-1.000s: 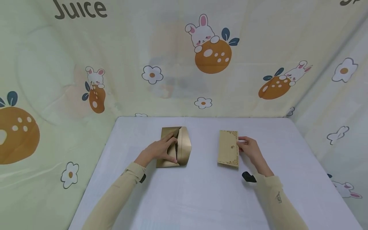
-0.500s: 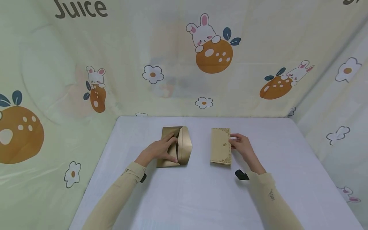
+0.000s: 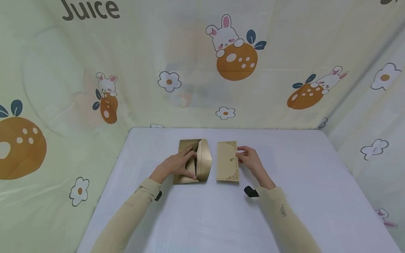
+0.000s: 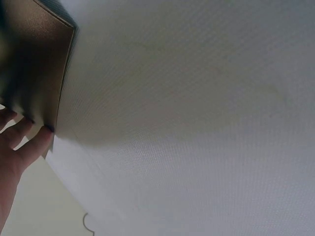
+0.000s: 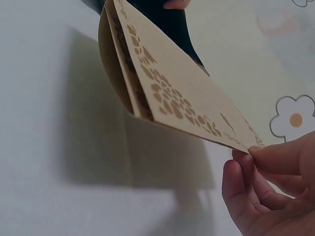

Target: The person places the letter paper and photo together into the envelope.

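Note:
A gold envelope (image 3: 204,160) lies on the table with its flap folded out to the right and a dark gap along its mouth. My left hand (image 3: 175,164) rests on it, fingers and thumb spread beside the gap. In the left wrist view, fingertips (image 4: 43,135) touch the edge of the envelope (image 4: 44,59). Right of it is a folded cream card (image 3: 227,161) with brown lace-like corner patterns. Thumb and fingers of my right hand (image 3: 250,160) pinch its right edge. The right wrist view shows the card (image 5: 182,93) tilted above the table, its layers slightly apart and casting a shadow.
The table (image 3: 202,218) has a pale cover. Behind it and at both sides hang cream curtains (image 3: 190,52) printed with rabbits, oranges and flowers. A dark wrist device (image 3: 251,191) sits at the right sleeve.
My right hand has carried the card leftward, close to the envelope's flap. The left hand and the envelope have stayed in place.

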`<state>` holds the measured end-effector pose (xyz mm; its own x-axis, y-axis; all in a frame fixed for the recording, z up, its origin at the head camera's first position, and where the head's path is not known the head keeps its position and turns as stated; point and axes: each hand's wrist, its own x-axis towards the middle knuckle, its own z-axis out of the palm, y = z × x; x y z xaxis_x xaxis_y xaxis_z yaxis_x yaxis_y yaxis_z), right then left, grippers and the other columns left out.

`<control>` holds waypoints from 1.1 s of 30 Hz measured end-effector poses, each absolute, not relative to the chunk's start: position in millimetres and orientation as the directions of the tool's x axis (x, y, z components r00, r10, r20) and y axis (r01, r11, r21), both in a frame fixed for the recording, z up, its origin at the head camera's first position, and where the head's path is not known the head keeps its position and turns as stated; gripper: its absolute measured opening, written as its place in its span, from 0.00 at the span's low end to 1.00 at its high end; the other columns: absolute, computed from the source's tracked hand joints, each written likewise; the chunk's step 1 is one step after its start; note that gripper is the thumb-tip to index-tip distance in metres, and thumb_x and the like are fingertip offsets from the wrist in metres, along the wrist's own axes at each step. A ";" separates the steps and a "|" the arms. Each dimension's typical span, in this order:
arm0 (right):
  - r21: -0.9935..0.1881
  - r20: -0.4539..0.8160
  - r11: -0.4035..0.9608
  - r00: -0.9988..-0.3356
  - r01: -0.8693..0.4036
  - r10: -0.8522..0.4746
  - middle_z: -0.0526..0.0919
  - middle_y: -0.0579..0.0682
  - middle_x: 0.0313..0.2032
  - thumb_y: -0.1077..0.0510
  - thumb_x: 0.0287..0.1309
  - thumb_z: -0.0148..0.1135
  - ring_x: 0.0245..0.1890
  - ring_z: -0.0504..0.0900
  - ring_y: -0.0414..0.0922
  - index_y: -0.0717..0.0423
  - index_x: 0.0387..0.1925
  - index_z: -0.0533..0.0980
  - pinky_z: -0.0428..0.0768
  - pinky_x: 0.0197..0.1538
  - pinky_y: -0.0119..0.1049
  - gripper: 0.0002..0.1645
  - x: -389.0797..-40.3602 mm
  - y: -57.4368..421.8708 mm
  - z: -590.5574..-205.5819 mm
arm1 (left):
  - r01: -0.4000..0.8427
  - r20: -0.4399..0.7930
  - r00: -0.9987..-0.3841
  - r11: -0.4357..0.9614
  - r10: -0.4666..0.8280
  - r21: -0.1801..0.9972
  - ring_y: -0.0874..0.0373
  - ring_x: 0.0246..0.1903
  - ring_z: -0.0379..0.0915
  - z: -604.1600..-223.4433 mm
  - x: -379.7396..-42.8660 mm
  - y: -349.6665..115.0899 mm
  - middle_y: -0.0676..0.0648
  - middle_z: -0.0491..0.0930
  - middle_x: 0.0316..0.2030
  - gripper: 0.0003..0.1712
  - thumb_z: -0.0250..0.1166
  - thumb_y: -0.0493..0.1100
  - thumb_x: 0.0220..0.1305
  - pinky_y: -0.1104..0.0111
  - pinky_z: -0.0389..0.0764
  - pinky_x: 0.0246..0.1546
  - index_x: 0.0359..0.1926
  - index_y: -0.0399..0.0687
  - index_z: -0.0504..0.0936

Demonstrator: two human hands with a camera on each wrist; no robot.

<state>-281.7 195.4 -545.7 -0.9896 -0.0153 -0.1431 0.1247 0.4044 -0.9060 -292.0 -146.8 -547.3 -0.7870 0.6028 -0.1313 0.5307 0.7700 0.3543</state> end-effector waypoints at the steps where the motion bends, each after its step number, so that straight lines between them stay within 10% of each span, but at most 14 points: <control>1: -0.908 -0.142 0.402 -0.990 0.121 -0.021 0.86 0.67 0.44 0.63 0.70 0.57 0.28 0.82 0.36 0.69 0.63 0.71 0.85 0.43 0.42 0.23 -282.4 191.5 -546.3 | 0.531 -0.131 -0.787 0.770 0.603 0.353 0.39 0.67 0.68 -547.4 -292.0 -146.9 0.39 0.47 0.79 0.52 0.72 0.77 0.45 0.47 0.80 0.49 0.66 0.63 0.63; 33: -0.855 -0.149 0.512 -0.986 0.087 -0.080 0.87 0.61 0.36 0.60 0.68 0.60 0.31 0.86 0.50 0.65 0.58 0.75 0.76 0.31 0.31 0.20 -307.9 110.3 -556.1 | 0.536 -0.150 -0.785 0.781 0.600 0.321 0.39 0.74 0.58 -548.6 -293.9 -149.0 0.39 0.44 0.80 0.56 0.68 0.80 0.45 0.47 0.78 0.57 0.70 0.64 0.61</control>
